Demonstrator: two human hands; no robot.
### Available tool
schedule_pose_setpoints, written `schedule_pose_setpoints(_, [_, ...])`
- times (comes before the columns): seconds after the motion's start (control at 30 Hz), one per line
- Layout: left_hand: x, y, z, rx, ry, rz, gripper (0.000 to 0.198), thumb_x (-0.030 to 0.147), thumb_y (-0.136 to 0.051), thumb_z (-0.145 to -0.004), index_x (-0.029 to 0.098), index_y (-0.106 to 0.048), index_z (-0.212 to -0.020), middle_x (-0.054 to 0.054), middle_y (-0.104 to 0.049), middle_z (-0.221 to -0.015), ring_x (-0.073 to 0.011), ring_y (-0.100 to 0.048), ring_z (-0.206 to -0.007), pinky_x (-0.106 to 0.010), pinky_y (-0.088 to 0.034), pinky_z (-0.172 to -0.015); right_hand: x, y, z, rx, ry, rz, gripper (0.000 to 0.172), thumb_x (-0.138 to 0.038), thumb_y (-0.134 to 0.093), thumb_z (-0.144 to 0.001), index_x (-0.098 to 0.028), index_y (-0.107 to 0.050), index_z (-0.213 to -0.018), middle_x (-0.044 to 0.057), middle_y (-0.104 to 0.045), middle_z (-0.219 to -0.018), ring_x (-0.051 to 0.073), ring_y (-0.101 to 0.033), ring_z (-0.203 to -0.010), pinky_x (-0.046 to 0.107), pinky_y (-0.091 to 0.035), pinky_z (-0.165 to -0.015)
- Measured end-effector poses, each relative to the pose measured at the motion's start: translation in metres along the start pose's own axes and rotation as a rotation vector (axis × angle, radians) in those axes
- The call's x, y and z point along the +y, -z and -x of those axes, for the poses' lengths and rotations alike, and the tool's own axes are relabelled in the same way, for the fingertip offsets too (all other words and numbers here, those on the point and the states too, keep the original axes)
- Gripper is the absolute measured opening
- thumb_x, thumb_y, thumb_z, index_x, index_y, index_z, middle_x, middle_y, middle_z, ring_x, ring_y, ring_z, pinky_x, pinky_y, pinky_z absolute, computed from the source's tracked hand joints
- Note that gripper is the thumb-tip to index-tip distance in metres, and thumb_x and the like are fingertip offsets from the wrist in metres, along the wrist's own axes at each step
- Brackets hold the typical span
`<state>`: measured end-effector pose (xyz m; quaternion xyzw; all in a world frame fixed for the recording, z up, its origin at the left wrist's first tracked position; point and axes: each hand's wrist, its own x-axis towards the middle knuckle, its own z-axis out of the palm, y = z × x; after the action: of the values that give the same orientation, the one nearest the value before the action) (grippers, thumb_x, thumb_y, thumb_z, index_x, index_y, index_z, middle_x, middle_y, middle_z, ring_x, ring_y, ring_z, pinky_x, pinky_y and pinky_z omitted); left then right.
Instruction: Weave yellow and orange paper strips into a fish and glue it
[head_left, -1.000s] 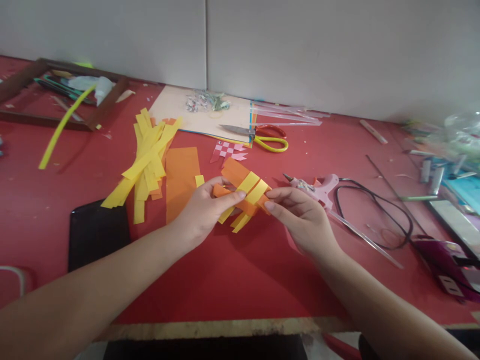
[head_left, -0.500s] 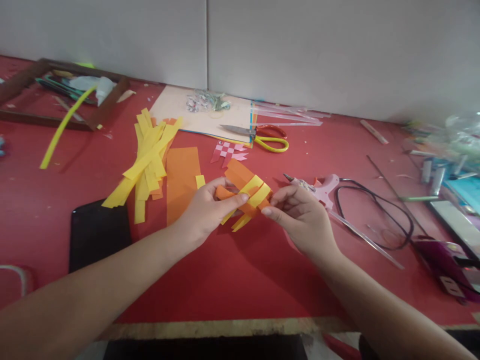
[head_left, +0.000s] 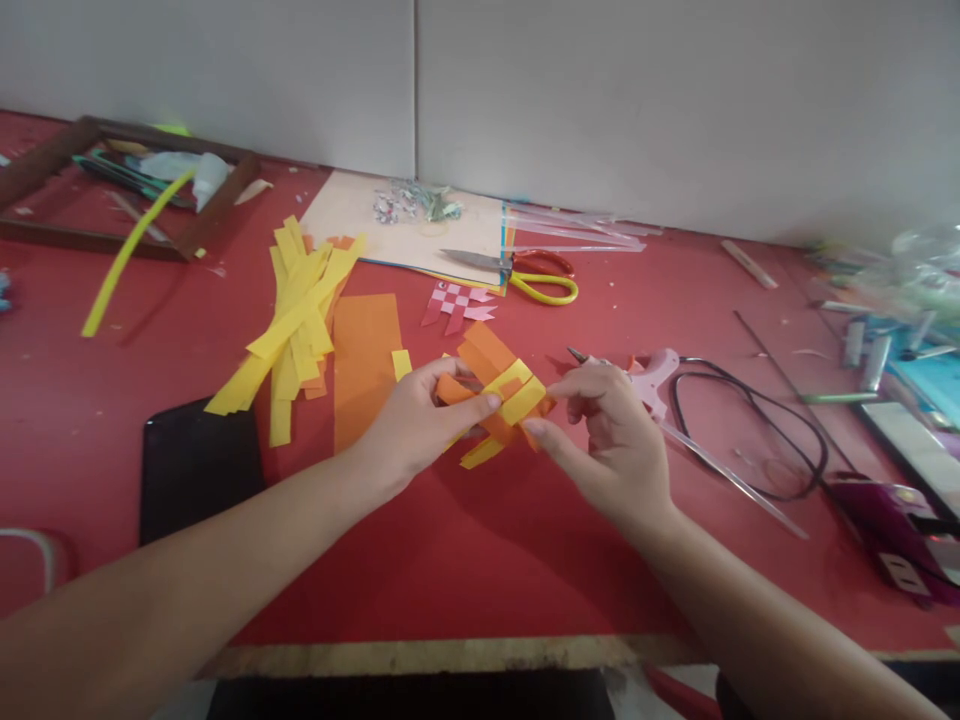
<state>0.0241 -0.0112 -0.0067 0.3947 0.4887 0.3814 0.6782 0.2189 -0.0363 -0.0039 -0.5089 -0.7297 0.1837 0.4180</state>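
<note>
The orange-and-yellow woven paper (head_left: pixel 523 402) sat above the surface (head_left: pixel 480 570), pinched in the left grip (head_left: pixel 480 388). Its orange strips slanted toward the right grip (head_left: pixel 541 408), whose fingertips met their ends; whether they pinched, I couldn't tell.

Some fingers of the left hand (head_left: pixel 414 420) are hidden behind the woven orange-and-yellow paper strips (head_left: pixel 523 398). The right hand (head_left: pixel 616 440) covers part of the pink plastic glue gun (head_left: pixel 655 380) just beyond it. Far right of both hands, crumpled clear plastic (head_left: pixel 930 262) is blurred and cut off.
</note>
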Motion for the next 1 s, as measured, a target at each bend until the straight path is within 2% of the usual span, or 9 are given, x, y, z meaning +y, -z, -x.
schedule_pose_setpoints(0.17, [0.0027, 0.0004, 0.0016, -0.121, 0.112, -0.103, 0.032, 0.031, -0.083, -0.067, 0.019, -0.061, -0.086, 0.002, -0.062, -0.071, -0.0128, -0.063, -0.067, -0.027, -0.055, -0.066, -0.0027, 0.0032, -0.0018, -0.054, 0.007, 0.021, 0.009, -0.025, -0.064, -0.088, -0.025, -0.066, -0.097, 0.006, -0.058, -0.096, 0.021, -0.056, -0.091, 0.038, -0.048, -0.077])
schedule_pose_setpoints(0.27, [0.0035, 0.0010, 0.0025, -0.189, 0.090, -0.130, 0.030, 0.035, -0.080, -0.070, 0.018, -0.063, -0.087, 0.000, -0.064, -0.078, -0.0138, -0.064, -0.071, -0.028, -0.055, -0.068, -0.0030, 0.0033, -0.0031, -0.095, 0.004, 0.037, 0.007, -0.024, -0.065, -0.087, -0.024, -0.068, -0.094, 0.006, -0.060, -0.095, 0.021, -0.057, -0.091, 0.039, -0.049, -0.081])
schedule_pose_setpoints(0.37, [0.0021, 0.0018, 0.0026, -0.201, 0.059, -0.184, 0.031, 0.038, -0.079, -0.072, 0.018, -0.064, -0.090, -0.001, -0.065, -0.082, -0.0149, -0.064, -0.073, -0.030, -0.055, -0.069, -0.0032, 0.0031, -0.0029, -0.122, -0.032, 0.014, 0.006, -0.025, -0.066, -0.086, -0.024, -0.068, -0.092, 0.006, -0.060, -0.093, 0.020, -0.057, -0.092, 0.038, -0.049, -0.082])
schedule_pose_setpoints(0.63, [0.0024, 0.0013, 0.0033, -0.220, 0.019, -0.255, 0.024, 0.034, -0.077, -0.072, 0.019, -0.062, -0.084, 0.002, -0.063, -0.075, -0.0126, -0.060, -0.065, -0.025, -0.051, -0.063, -0.0033, 0.0039, 0.0009, -0.216, -0.189, -0.089, 0.008, -0.030, -0.065, -0.087, -0.024, -0.067, -0.083, 0.006, -0.057, -0.099, 0.021, -0.058, -0.098, 0.039, -0.049, -0.089])
schedule_pose_setpoints(0.83, [-0.0006, 0.0027, 0.0038, -0.263, 0.024, -0.301, 0.025, 0.036, -0.074, -0.074, 0.020, -0.063, -0.090, 0.002, -0.062, -0.075, -0.0138, -0.059, -0.066, -0.026, -0.048, -0.062, -0.0060, 0.0033, 0.0004, -0.218, -0.174, -0.069, 0.009, -0.029, -0.062, -0.089, -0.024, -0.065, -0.082, 0.006, -0.055, -0.102, 0.021, -0.055, -0.103, 0.040, -0.048, -0.095])
schedule_pose_setpoints(1.0, [-0.0022, -0.0001, 0.0056, -0.360, 0.001, -0.372, 0.018, 0.032, -0.070, -0.074, 0.020, -0.060, -0.082, 0.003, -0.057, -0.070, -0.0124, -0.053, -0.062, -0.024, -0.043, -0.057, -0.0077, 0.0003, 0.0005, -0.208, -0.208, -0.121, 0.009, -0.028, -0.060, -0.089, -0.023, -0.062, -0.082, 0.006, -0.055, -0.101, 0.021, -0.056, -0.102, 0.039, -0.047, -0.094])
